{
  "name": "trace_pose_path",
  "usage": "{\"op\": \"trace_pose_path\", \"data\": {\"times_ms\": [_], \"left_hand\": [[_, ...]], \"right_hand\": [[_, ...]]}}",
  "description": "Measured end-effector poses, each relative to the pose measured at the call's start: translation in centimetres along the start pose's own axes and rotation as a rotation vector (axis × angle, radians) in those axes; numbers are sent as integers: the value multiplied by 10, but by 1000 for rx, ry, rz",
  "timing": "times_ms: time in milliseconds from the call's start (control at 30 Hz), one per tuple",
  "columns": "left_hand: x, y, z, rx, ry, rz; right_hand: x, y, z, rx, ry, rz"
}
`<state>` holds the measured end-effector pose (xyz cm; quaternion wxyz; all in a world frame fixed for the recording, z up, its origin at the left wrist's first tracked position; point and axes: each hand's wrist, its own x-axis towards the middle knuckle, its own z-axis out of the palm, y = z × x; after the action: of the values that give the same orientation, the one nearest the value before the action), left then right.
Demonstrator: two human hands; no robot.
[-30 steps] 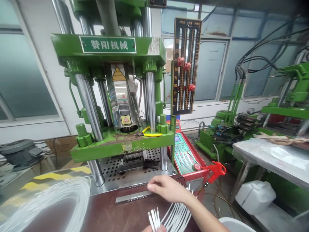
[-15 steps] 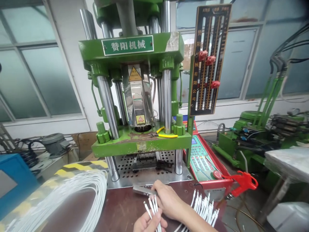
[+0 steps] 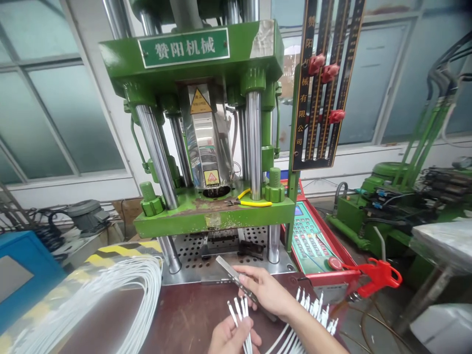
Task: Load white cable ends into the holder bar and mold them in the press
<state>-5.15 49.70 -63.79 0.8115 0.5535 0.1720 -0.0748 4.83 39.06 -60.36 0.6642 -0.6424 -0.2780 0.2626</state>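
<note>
My left hand point(image 3: 232, 335) is closed around several white cables point(image 3: 240, 310), whose connector ends point up and fan out a little above the fingers. Just to the right, my right hand point(image 3: 263, 290) grips a flat grey metal bar point(image 3: 230, 271) between thumb and fingers. The bar is tilted, its far end up and to the left, its near end down behind the cables. Beside my right forearm lies a bunch of white cables point(image 3: 313, 307) with their connector ends up.
A coil of white cable point(image 3: 145, 300) lies on the left of the brown table point(image 3: 184, 305). Ahead stands a green press point(image 3: 217, 221) with yellow-handled pliers point(image 3: 254, 203) on its plate. To the right are a control panel point(image 3: 313, 241) and a red air gun point(image 3: 376, 275).
My right hand has raised the metal bar off the table and tilted it upright somewhat. The left hand has shifted slightly right with its cables. The camera view has moved closer to the press.
</note>
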Motion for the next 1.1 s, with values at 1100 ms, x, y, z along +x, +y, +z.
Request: {"op": "trace_pose_path", "data": {"times_ms": [1100], "left_hand": [[-5, 11, 1, -1, -81, -108]], "right_hand": [[-5, -3, -13, -43, -92, 73]]}}
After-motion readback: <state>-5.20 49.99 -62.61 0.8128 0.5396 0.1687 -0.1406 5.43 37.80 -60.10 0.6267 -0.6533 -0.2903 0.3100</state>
